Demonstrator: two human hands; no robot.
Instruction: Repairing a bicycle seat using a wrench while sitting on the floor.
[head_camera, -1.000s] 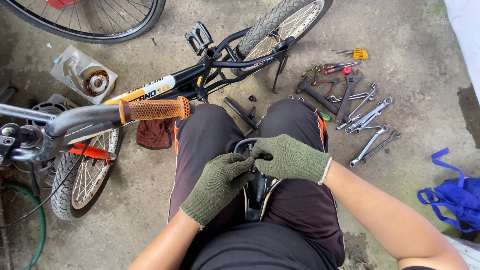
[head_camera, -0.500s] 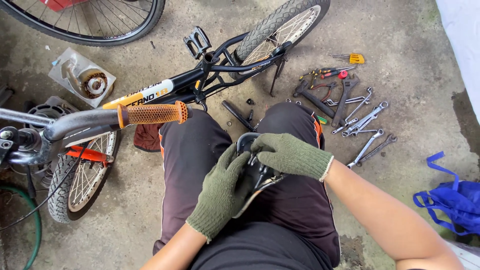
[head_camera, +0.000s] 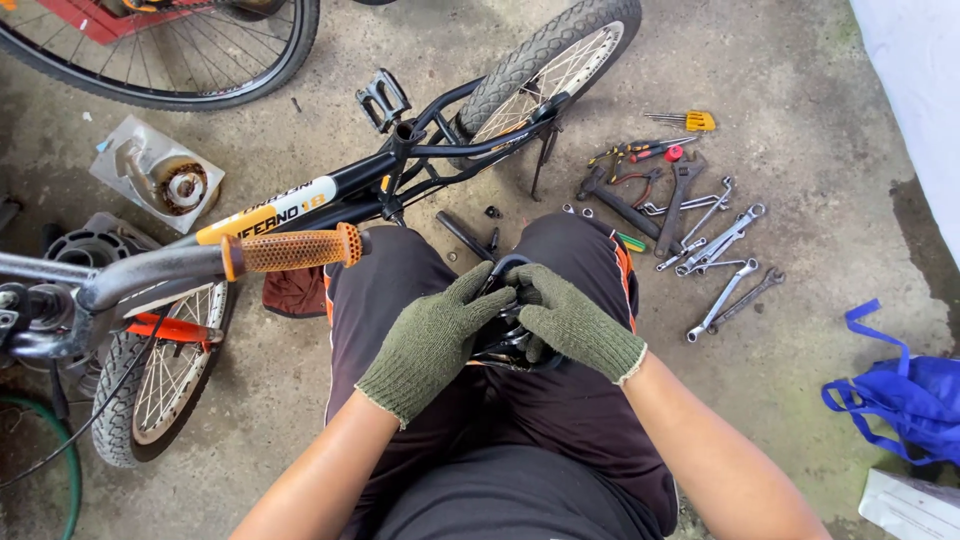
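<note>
Gripping a black bicycle saddle (head_camera: 503, 335), both gloved hands (head_camera: 432, 335) (head_camera: 575, 322) meet.

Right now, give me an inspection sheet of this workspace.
Surface: stained concrete floor.
Job's things: black bicycle part on the lap, held between both gloved hands.
Clutter: wrenches, pliers, yellow screwdriver, blue bag, boxed metal part.
Grippers: left hand and right hand, fingers wrapped on the part.
Cables: black cable, green hose.
Surroundings: small bicycle lying down, big wheel behind.
</note>
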